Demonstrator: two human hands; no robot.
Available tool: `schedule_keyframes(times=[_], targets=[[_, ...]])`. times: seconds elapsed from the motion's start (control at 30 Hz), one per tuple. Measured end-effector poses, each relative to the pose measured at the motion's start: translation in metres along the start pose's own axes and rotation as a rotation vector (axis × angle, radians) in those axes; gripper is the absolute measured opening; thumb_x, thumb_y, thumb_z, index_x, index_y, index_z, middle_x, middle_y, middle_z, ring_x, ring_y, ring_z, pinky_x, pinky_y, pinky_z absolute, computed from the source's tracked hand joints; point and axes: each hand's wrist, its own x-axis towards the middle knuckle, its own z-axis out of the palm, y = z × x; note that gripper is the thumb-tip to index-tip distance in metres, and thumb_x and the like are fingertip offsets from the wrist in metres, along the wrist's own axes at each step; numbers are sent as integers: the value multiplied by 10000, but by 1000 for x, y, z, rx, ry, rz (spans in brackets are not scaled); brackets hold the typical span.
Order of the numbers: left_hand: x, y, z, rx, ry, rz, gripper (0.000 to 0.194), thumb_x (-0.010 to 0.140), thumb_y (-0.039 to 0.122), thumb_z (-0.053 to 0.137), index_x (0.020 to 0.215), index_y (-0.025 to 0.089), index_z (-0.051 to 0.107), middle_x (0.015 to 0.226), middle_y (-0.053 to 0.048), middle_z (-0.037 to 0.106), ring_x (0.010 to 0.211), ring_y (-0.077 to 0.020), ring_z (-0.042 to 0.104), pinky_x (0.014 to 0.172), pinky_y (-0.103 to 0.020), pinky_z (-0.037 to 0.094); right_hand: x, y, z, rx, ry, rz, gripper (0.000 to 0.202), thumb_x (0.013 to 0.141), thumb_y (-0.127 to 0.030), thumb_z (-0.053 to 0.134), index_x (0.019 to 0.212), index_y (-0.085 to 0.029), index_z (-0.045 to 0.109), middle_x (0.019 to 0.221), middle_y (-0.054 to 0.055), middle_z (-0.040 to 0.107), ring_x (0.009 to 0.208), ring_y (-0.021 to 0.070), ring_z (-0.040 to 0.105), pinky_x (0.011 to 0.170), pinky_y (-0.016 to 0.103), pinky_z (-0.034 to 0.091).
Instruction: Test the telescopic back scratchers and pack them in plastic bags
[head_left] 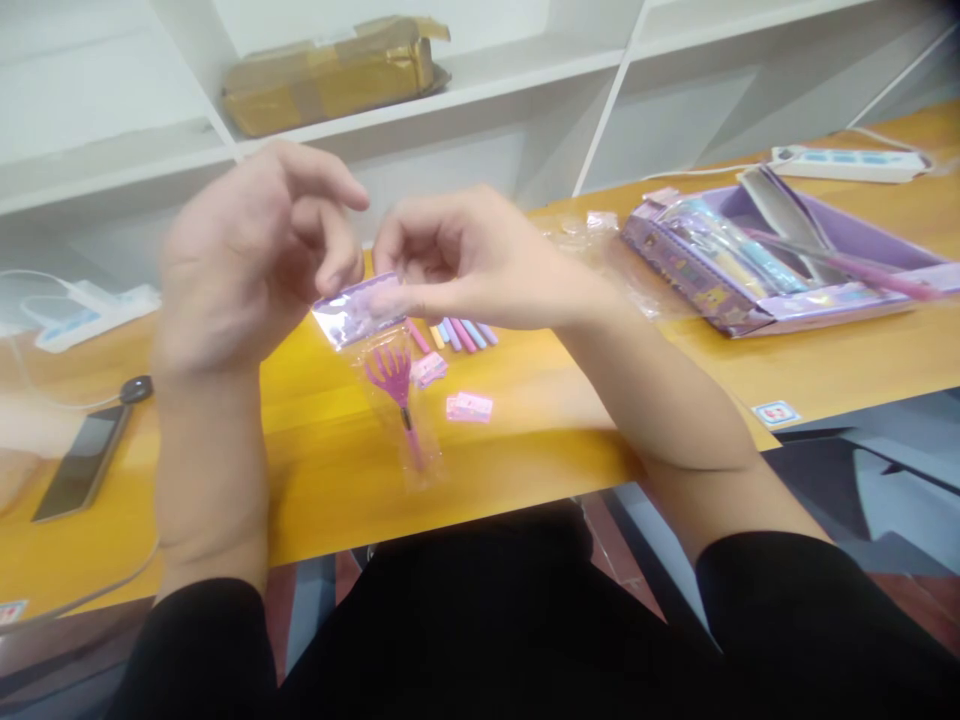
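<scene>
A clear plastic bag [427,462] with a purple header card [360,308] hangs from my right hand [465,260], its thumb and fingers pinched on the card's right end. Inside the bag is a pink back scratcher [391,372] with a hand-shaped head and a dark band on its handle. My left hand [255,240] is raised by the card's left end, slightly blurred, fingers bent and apart; nothing shows in it. Behind the bag lie several coloured sticks [461,335], partly hidden by my right hand, and small pink cards [470,407].
A purple box [750,310] with packaged pens and a pink stick stands at right, beside crumpled clear wrappers [577,235]. A phone [84,460] lies left. Power strips [851,163] with cables sit at both sides. A wrapped brown parcel [334,80] rests on the shelf.
</scene>
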Motion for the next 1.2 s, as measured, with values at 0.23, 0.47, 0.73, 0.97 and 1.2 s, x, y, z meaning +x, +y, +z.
schedule_keyframes(times=[0.23,0.47,0.73,0.97,1.2], targets=[[-4,-3,-13,198,25,61,226,962,282,1011,1130,192,890,756,-9,686,585,-119,581,495,-255,415,-2,-5,0,-32,9,-13,537,948,-614,1006,958,-197,669,853,-1,729,773,121,677,695,248,531],[-10,7,-19,342,-53,-75,344,903,406,1078,1067,180,877,845,-61,782,661,-164,710,530,-266,542,-6,-13,1,-144,37,20,415,1003,-482,972,976,-195,675,877,14,764,777,132,712,688,231,529],[-10,21,-10,411,-118,-146,260,1008,388,986,1005,178,833,831,-46,767,673,-131,711,563,-211,571,-9,-20,0,-182,20,61,348,1013,-389,963,1000,-206,667,893,12,784,829,146,746,674,215,540],[-5,23,-9,418,-170,-137,282,960,420,1023,1000,221,828,815,-26,753,663,-139,682,520,-237,549,-9,-22,-3,-203,18,65,363,1005,-432,965,971,-216,676,944,16,786,836,159,757,688,248,547],[-5,14,-14,434,-248,-145,280,900,364,1033,1063,227,850,851,-51,789,681,-188,676,527,-292,519,-11,-30,-9,-242,38,84,312,943,-378,963,994,-233,692,1057,36,808,914,186,757,714,274,556]])
